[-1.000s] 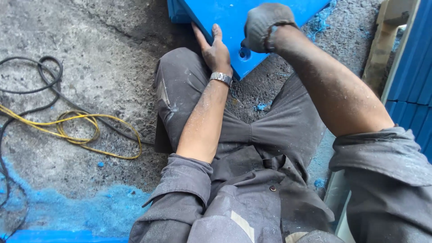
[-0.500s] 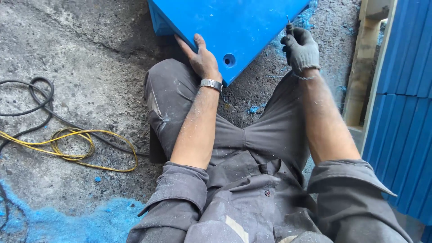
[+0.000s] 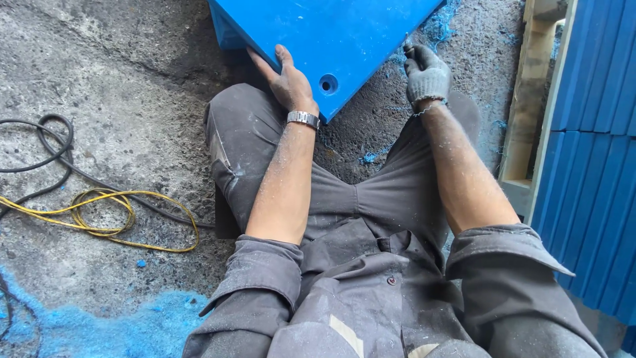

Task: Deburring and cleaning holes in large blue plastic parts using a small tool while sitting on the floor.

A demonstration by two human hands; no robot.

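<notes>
- My left hand (image 3: 289, 83) is bare, with a metal wristwatch (image 3: 303, 119) on the wrist. It lies flat, fingers spread apart, on the blue plastic panel (image 3: 331, 33), near the panel's left edge.
- The blue plastic panel lies on the concrete floor (image 3: 119, 73) in front of my knees, its pointed corner aimed toward me. A round hole (image 3: 328, 83) sits just beside my left hand, close to that corner.
- My right hand (image 3: 427, 74) wears a grey knit glove and is curled shut at the panel's right edge. A thin dark tip sticks up from the fist, but I cannot tell what it is.
- I sit on the floor in dusty grey work clothes, legs apart.
- Blue shavings (image 3: 99, 325) lie on the floor at lower left and around the panel.
- A yellow cable (image 3: 99, 212) and a black cable (image 3: 46, 142) lie coiled to my left, well apart from the panel.
- Stacked blue panels (image 3: 596, 152) stand on a wooden pallet (image 3: 530, 99) to my right.
</notes>
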